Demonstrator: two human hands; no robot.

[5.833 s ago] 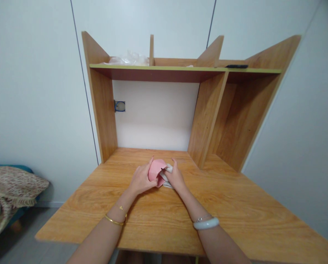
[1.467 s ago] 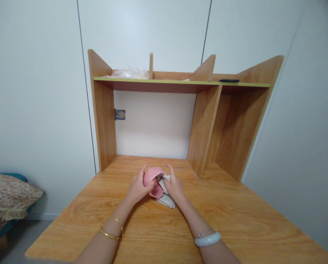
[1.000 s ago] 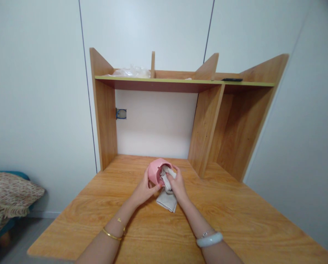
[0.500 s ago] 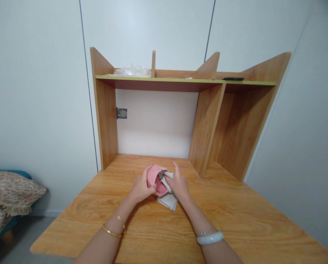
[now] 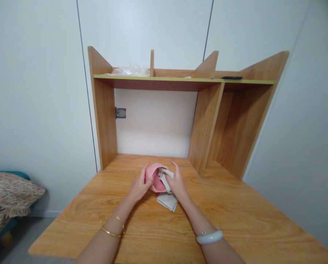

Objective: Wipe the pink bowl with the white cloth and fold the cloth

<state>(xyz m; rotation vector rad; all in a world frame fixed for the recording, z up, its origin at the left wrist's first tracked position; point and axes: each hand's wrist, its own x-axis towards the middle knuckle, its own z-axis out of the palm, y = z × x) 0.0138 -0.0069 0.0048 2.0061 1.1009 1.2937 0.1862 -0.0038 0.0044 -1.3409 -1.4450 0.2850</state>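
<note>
A pink, faceted bowl-like container [image 5: 153, 169] is tipped so that its opening faces me and to the right. My left hand [image 5: 140, 185] is closed on its left side, with the thumb over the rim. Bunched in my right hand [image 5: 178, 182] is a light grey cloth [image 5: 167, 201]. Part of the cloth is pushed into the container's opening, and a folded end hangs below it over the desk. The right index finger sticks out, while the other fingertips are partly hidden by the cloth.
The wooden desk [image 5: 164, 234] carries a hutch with upright dividers. On its upper shelf [image 5: 169, 79] lie a clear plastic bag [image 5: 132, 70] and a flat black object [image 5: 232, 77]. An uncovered wall box [image 5: 121, 113] shows behind. A patterned blanket [image 5: 14, 190] lies at left.
The pink container has turned slightly in my left hand, and its opening shows more of the inside. My right hand has shifted the cloth a little within the opening.
</note>
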